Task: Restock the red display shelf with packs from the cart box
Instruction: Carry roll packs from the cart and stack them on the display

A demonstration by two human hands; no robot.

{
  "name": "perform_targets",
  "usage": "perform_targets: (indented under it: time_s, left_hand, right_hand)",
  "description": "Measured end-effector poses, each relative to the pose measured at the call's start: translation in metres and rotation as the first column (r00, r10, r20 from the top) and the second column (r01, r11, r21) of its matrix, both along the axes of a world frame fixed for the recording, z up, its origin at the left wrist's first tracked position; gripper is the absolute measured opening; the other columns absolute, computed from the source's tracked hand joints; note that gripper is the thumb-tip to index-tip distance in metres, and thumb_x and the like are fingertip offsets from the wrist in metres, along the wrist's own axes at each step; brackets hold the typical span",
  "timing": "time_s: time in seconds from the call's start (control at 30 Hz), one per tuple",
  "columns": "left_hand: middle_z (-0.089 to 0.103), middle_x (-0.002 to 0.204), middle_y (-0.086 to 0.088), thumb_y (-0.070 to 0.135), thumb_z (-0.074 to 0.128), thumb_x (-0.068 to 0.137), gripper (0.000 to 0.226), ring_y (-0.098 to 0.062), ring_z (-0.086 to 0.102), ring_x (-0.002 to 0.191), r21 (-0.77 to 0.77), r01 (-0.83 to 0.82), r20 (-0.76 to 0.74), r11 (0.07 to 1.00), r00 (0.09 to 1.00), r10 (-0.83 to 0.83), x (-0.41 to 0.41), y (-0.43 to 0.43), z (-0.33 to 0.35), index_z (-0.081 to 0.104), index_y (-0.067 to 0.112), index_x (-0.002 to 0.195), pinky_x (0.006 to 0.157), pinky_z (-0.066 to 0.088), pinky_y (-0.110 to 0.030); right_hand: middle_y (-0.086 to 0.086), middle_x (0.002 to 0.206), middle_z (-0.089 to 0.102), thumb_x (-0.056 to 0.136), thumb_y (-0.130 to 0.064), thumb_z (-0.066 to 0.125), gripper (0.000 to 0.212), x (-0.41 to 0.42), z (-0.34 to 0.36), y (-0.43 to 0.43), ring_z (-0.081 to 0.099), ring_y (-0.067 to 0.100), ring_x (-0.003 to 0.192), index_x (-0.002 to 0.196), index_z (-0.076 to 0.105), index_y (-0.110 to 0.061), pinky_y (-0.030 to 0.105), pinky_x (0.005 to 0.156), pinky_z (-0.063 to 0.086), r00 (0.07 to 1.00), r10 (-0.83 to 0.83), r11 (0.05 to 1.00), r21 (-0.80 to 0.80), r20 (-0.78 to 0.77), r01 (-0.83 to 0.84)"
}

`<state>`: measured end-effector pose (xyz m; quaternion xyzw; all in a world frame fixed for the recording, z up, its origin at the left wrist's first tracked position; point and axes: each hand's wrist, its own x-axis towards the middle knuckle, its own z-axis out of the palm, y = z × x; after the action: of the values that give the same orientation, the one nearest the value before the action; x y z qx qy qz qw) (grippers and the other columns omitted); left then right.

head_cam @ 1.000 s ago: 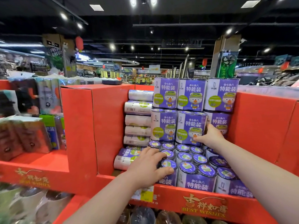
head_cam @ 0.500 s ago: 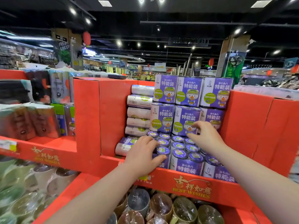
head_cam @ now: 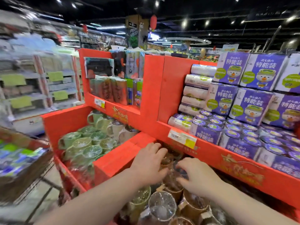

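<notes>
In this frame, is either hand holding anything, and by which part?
Cannot be told. Both the left hand and right hand rest on top of the wrapped brown cups in the lower bin; motion blur hides any closed grip.

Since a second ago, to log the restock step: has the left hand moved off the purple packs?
Yes. The left hand has dropped from the purple packs to below the red shelf lip, among wrapped cups.

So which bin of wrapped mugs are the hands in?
The lower bin of brown mugs, under the purple packs; the green mugs sit untouched further left.
</notes>
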<state>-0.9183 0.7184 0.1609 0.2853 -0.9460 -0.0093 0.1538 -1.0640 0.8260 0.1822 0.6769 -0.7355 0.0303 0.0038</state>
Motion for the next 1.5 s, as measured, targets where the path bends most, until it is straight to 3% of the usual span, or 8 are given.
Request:
perform_targets:
  time_s: [0.13,0.23,0.3,0.4,0.63,0.87,1.03,1.5]
  left_hand:
    - [0.060,0.116,-0.014,0.057,0.038,0.067,0.071,-0.036,0.058,0.106,-0.002,-0.103,-0.038,0.995,0.994,0.103,0.047,-0.005,-0.002,0.059,0.011,0.117,0.087,0.052,-0.045]
    - [0.049,0.133,-0.012,0.060,0.036,0.073,0.077,-0.034,0.045,0.124,-0.004,-0.197,-0.022,0.980,0.980,0.197,0.092,-0.009,-0.004,0.049,0.014,0.133,0.102,0.041,-0.043]
    - [0.038,0.144,-0.008,0.056,0.047,0.082,0.071,-0.029,0.034,0.134,-0.011,-0.263,0.006,0.965,0.965,0.263,0.130,-0.013,-0.010,0.039,0.017,0.141,0.109,0.033,-0.040]
    - [0.034,0.145,-0.003,0.053,0.051,0.086,0.068,-0.024,0.031,0.135,0.010,-0.342,0.072,0.940,0.937,0.341,0.197,-0.016,-0.026,0.034,0.020,0.142,0.109,0.032,-0.038]
    - [0.040,0.138,-0.002,0.053,0.051,0.084,0.066,-0.024,0.036,0.130,0.100,-0.525,0.198,0.845,0.843,0.500,0.370,-0.005,-0.071,0.035,0.023,0.141,0.106,0.035,-0.037]
    - [0.038,0.142,-0.002,0.054,0.050,0.083,0.065,-0.025,0.033,0.132,0.188,-0.676,0.309,0.713,0.730,0.610,0.503,0.007,-0.107,0.034,0.024,0.139,0.108,0.033,-0.041]
    - [0.031,0.149,-0.003,0.055,0.045,0.089,0.073,-0.026,0.026,0.138,0.231,-0.732,0.367,0.641,0.675,0.640,0.556,0.010,-0.123,0.019,0.025,0.150,0.113,0.027,-0.040]
    - [0.037,0.142,-0.002,0.049,0.049,0.089,0.063,-0.024,0.033,0.133,0.192,-0.852,0.370,0.487,0.523,0.768,0.643,-0.127,-0.111,0.032,0.020,0.142,0.108,0.033,-0.036]
  right_hand:
    - [-0.001,0.115,0.056,0.088,-0.040,0.051,0.027,0.034,-0.014,-0.009,0.052,0.023,0.112,0.110,0.056,-0.024,0.034,0.090,0.044,0.999,0.035,0.997,0.067,-0.015,-0.034]
    - [-0.002,0.118,0.055,0.089,-0.040,0.051,0.032,0.068,-0.010,-0.020,0.050,0.022,0.116,0.117,0.054,-0.025,0.034,0.093,0.043,0.997,0.081,0.996,0.027,-0.010,-0.080]
    - [-0.003,0.120,0.055,0.088,-0.043,0.052,0.035,0.097,-0.005,-0.030,0.050,0.021,0.117,0.120,0.054,-0.027,0.033,0.096,0.042,0.995,0.102,0.995,-0.014,0.012,-0.102]
    - [-0.003,0.120,0.056,0.087,-0.044,0.054,0.037,0.153,0.000,-0.046,0.051,0.022,0.117,0.121,0.055,-0.028,0.034,0.096,0.042,0.990,0.137,0.989,-0.053,0.013,-0.137]
    - [0.002,0.116,0.061,0.087,-0.038,0.055,0.033,0.311,-0.005,-0.086,0.054,0.026,0.113,0.114,0.058,-0.018,0.037,0.091,0.046,0.964,0.249,0.968,-0.063,0.092,-0.244]
    - [0.001,0.128,0.056,0.088,-0.037,0.056,0.042,0.440,-0.023,-0.116,0.050,0.024,0.122,0.128,0.054,-0.024,0.035,0.099,0.042,0.918,0.348,0.937,-0.078,0.189,-0.339]
    - [0.001,0.132,0.054,0.088,-0.035,0.055,0.042,0.498,-0.045,-0.144,0.050,0.025,0.122,0.128,0.053,-0.023,0.037,0.099,0.042,0.889,0.418,0.908,-0.042,0.189,-0.418]
    - [0.001,0.126,0.053,0.089,-0.034,0.050,0.038,0.577,-0.148,-0.281,0.050,0.024,0.118,0.125,0.051,-0.023,0.034,0.092,0.042,0.822,0.524,0.778,0.267,0.222,-0.569]
